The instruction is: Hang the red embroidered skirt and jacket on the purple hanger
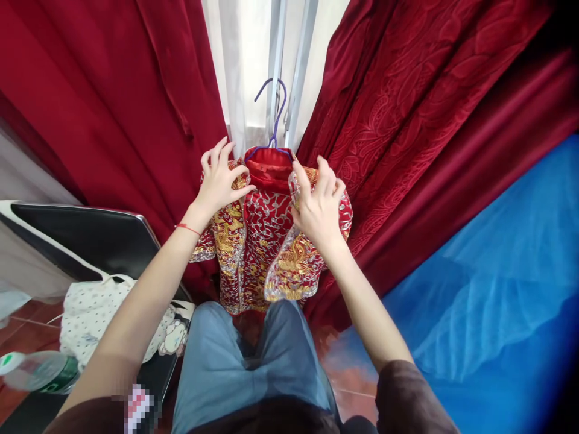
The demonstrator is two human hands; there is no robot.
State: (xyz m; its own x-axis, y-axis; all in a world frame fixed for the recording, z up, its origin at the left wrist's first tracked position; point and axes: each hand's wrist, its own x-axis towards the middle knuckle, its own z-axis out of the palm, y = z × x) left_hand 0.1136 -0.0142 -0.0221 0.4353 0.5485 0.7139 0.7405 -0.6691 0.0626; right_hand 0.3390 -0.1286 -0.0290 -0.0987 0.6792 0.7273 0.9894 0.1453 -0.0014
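Note:
A red jacket point(271, 229) with gold and silver embroidery is in front of my knees, on a purple hanger point(277, 117). The hook rises above the collar, and nothing is seen holding it up. The jacket's front panels are parted at the neck, showing red fabric inside. My left hand point(221, 178) is at the left shoulder, fingers spread, with thumb and forefinger apart at the panel's edge. On the other side, my right hand point(319, 202) has its fingers bent over the right shoulder and front panel, gripping the cloth. Its thumb is partly hidden.
Dark red curtains point(136, 90) hang on both sides of a pale window frame point(296, 72). A black chair point(90, 241) stands at left with a spotted white bag point(90, 313) and a plastic bottle point(40, 371) nearby. Blue sheer fabric point(488, 283) spreads at right.

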